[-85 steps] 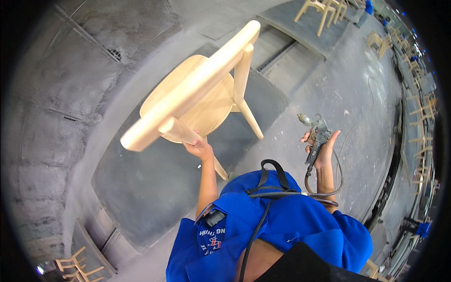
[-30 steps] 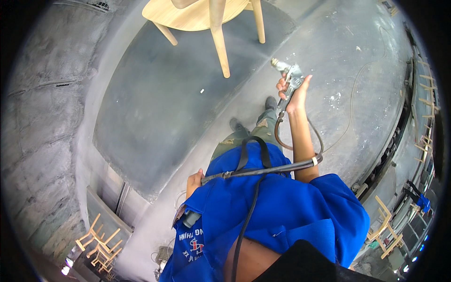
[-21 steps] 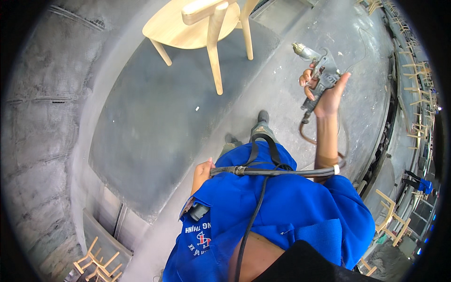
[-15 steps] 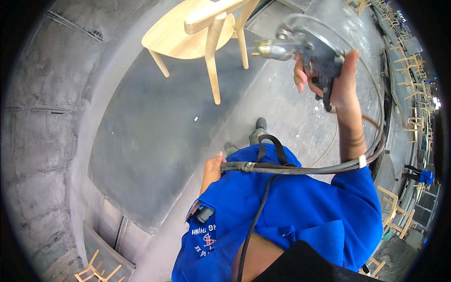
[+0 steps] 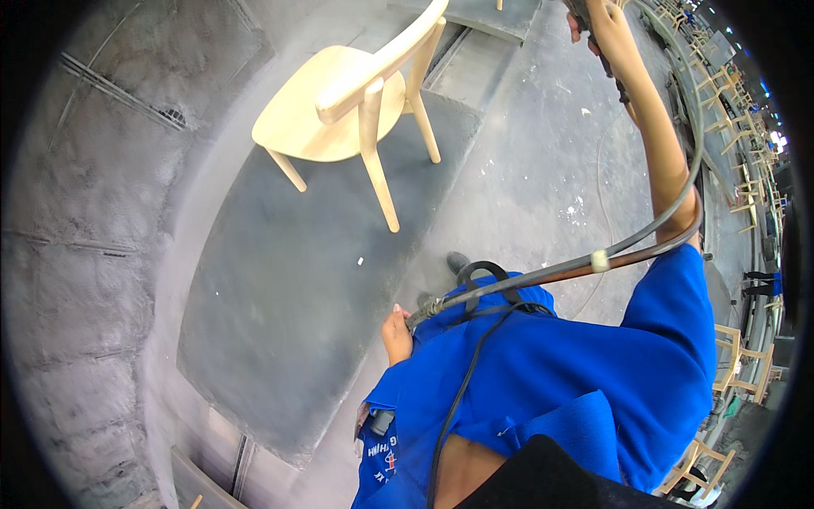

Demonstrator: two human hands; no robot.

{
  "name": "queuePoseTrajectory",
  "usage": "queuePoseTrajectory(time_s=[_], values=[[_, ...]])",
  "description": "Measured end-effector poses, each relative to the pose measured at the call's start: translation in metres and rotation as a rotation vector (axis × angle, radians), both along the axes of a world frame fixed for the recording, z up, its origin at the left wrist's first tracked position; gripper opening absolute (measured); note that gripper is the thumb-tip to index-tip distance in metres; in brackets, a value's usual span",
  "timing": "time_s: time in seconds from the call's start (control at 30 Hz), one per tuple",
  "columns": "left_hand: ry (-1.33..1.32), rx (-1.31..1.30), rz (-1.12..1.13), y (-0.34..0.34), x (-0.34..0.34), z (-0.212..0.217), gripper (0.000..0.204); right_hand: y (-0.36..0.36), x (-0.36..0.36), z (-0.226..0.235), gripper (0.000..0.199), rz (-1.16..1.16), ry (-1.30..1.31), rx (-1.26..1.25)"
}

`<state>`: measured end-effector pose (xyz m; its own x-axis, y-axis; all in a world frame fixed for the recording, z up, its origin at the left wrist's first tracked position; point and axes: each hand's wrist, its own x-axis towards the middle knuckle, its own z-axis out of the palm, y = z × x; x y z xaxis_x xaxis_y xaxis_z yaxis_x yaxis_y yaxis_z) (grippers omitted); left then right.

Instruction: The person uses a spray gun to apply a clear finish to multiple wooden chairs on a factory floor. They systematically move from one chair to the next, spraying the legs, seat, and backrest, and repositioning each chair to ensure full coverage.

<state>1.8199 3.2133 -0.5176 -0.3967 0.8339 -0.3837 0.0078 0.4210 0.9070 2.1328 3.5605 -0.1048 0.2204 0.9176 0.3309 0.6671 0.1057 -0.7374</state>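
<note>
My right hand (image 5: 617, 42) is raised at the top edge of the view, its fingers wrapped round a dark spray gun (image 5: 582, 10). The front of the gun lies outside the picture. A grey hose and a brown hose (image 5: 555, 273), bound with pale tape, run from past my right forearm to waist level. There my left hand (image 5: 397, 335) is closed round their wrapped end. Ahead and to the left stands a pale wooden chair (image 5: 309, 110) with a curved backrest. Neither hand touches it.
The chair stands on a dark grey panel (image 5: 280, 297) on the floor. A rough grey wall (image 5: 76, 314) rises at the left. Many more pale chairs (image 5: 742, 360) line the right side. A thin cord (image 5: 604, 187) lies across the floor.
My right hand has moved up and outward with the spray gun, now mostly out of the picture. The chair appears lower in view. My left hand keeps its hold on the hoses.
</note>
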Motion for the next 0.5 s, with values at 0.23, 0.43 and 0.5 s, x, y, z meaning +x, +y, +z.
queuePoseTrajectory(time_s=[0.23, 0.43, 0.5], values=[[-0.017, 0.265, -0.018, 0.071, -0.003, 0.036, 0.037, -0.048, 0.075, -0.131, 0.081, 0.353, 0.196, 0.104], [0.194, 0.897, -0.043, 0.245, -0.049, 0.171, 0.057, -0.194, 0.051, -0.248, 0.105, 0.258, 0.903, -0.479], [0.23, 0.891, 0.115, 0.295, -0.05, 0.205, 0.046, -0.213, 0.051, -0.26, 0.105, 0.263, 0.894, -0.483]])
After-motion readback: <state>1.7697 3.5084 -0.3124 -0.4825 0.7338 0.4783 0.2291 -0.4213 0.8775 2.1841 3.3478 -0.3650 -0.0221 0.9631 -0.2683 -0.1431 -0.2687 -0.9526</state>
